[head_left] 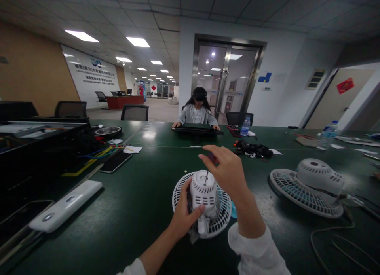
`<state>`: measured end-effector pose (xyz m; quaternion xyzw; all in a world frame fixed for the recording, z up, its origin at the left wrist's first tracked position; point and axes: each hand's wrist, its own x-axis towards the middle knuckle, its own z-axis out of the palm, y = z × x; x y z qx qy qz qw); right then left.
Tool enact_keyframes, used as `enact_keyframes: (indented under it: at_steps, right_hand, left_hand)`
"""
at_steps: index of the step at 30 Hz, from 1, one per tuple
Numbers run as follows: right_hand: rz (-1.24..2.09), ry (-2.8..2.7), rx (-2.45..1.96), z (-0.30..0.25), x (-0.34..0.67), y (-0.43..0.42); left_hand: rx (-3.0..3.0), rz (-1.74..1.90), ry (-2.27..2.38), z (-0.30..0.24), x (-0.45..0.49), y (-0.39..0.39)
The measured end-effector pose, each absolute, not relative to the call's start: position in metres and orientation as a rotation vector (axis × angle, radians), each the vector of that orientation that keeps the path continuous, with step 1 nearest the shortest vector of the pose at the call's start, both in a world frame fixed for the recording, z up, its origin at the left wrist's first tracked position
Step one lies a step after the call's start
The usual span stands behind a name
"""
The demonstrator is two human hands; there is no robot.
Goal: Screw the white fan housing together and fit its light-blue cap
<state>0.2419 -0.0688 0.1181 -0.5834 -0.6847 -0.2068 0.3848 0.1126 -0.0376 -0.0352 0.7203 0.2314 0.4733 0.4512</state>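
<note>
Big open office on my head-cam feed: tiled ceiling, strip lights, steel-framed glass double door (227, 75) on the far side. A long dark green table (142, 215) fills the lower view. Everything below is placed off the white desk fan (203, 190) in the hands, near the table's middle.

Straight beyond the fan, a seated co-worker (198, 112) has both hands on a flat black device (197, 129). Left of the fan, a black crate (44, 148) holds papers and assorted bits, too cluttered to ID. Just past it sits a shallow steel bowl (107, 131), contents not readable from here. Coloured wires (97, 156) and a phone (115, 162) lie between crate and fan. Beyond the fan to the right, a clear water bottle (245, 126) stands capped, mostly full, near a heap of black parts (252, 149). A 2nd white fan (307, 188) lies tilted on its grille, right of the held one.

L hand (185, 211) is wrapped firmly round the fan's motor housing, fingers curled behind, thumb across the front. Fan's round grille (221, 211) sits tilted underneath; can't tell if it touches the table. R hand (222, 168) is nearly closed, pinching a small screwdriver (212, 158), handle mostly hidden, thin steel shaft (206, 178) going down into the housing top.
</note>
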Motion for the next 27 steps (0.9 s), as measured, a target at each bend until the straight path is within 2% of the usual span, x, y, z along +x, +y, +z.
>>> enact_keyframes:
  at_steps: [9,15,21,27]
  right_hand:
    - [-0.375,-1.775,-1.445,0.1216,0.2424,-0.0709]
    - [-0.561,-1.695,-1.489,0.1201,0.2430,-0.0687]
    - [-0.373,-1.790,-1.387,0.1219,0.2439,-0.0729]
    - [-0.514,-1.740,-1.454,0.1210,0.2459,-0.0706]
  left_hand:
    - [1.777,1.160,0.563,-0.0343,0.1134,-0.0359]
    - [1.782,1.143,0.573,-0.0335,0.1120,-0.0362]
    - [1.785,1.158,0.569,-0.0349,0.1121,-0.0353]
    - [1.791,1.143,0.566,-0.0343,0.1122,-0.0368]
